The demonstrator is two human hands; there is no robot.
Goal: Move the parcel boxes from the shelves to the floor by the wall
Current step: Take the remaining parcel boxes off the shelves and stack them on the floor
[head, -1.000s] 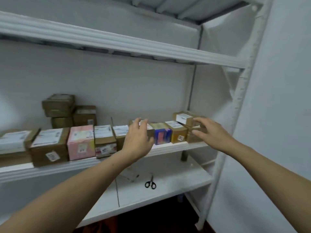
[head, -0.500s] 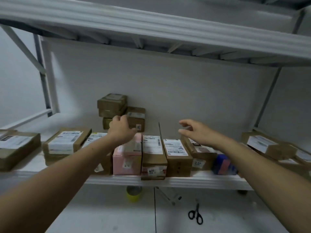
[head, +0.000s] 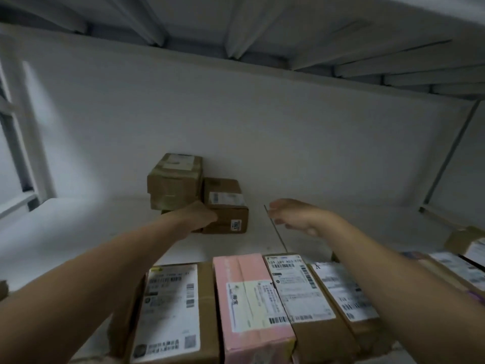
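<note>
At the back of the white shelf (head: 78,232) stands a small group of brown parcel boxes: a taped box (head: 174,179) stacked on a lower one, and a labelled box (head: 225,206) beside them on the right. My left hand (head: 199,216) is against the front left corner of the labelled box, and its fingers are hidden from me. To the right of that box my right hand (head: 296,216) hovers with straight fingers, holding nothing. Both forearms reach over a front row of parcels: a brown box with a large label (head: 170,311), a pink box (head: 249,298) and another brown box (head: 296,292).
More labelled parcels (head: 459,266) lie along the front row at the right. The underside of the upper shelf (head: 262,22) hangs close overhead. A white upright (head: 26,127) stands at the left, and the white back wall (head: 288,127) closes the shelf.
The view has moved in close and low over the front row. Both hands have reached deeper toward the back boxes, and the left hand now meets the labelled box.
</note>
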